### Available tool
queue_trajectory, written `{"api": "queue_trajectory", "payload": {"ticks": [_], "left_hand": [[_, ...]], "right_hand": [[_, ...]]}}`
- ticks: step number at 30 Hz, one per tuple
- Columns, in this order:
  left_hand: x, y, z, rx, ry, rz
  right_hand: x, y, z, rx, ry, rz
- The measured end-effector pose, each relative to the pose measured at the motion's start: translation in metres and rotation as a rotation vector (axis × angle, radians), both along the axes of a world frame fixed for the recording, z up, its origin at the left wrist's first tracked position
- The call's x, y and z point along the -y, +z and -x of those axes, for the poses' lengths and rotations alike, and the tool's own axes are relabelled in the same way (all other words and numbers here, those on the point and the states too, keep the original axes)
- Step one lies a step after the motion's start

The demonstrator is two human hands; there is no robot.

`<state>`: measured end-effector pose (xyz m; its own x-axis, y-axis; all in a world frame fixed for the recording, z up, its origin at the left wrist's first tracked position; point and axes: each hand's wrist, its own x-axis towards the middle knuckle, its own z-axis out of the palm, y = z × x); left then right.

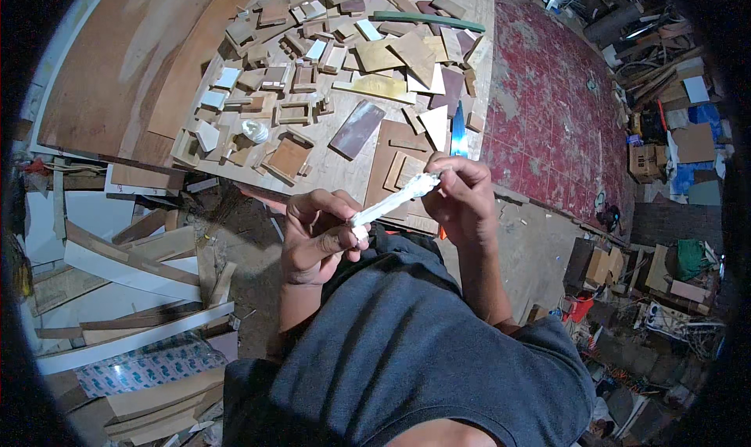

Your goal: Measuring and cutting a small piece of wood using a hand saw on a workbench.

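Note:
Between my two hands, above the near edge of the wooden table, is a thin white strip [391, 203], tilted up to the right. Its right end looks lumpy and crumpled; what it is made of I cannot tell. My left hand [321, 236] pinches the lower left end between thumb and fingers. At the upper right end, my right hand [463, 197] grips it with thumb and forefinger. Just beyond the right hand lies a shiny blue blade-like thing [458, 131]. Behind the strip, a small wooden frame piece [397, 172] lies on a brown board [381, 159].
Many small wooden blocks, trays and offcuts cover the table [332, 161], with a clear bag [254, 131] among them. A green strip [429, 20] lies at the back. Right is a worn red surface [540, 111]; left, stacked boards [133, 267]. Clutter lines the far right.

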<state>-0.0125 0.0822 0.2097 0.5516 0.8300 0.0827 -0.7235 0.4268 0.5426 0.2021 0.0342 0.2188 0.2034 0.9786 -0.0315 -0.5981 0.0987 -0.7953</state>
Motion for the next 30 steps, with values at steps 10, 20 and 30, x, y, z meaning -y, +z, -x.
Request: {"api": "queue_trajectory", "payload": {"ticks": [10,20,30], "left_hand": [[0.006,-0.009,-0.013,0.065,0.05,0.075],[0.017,-0.006,-0.03,0.051,0.029,0.037],[0.026,-0.006,-0.025,0.02,0.068,0.084]], "right_hand": [[0.0,-0.001,-0.021,0.127,0.098,-0.045],[-0.005,-0.003,-0.032,0.076,0.097,-0.02],[0.0,-0.002,-0.03,0.094,0.124,-0.091]]}}
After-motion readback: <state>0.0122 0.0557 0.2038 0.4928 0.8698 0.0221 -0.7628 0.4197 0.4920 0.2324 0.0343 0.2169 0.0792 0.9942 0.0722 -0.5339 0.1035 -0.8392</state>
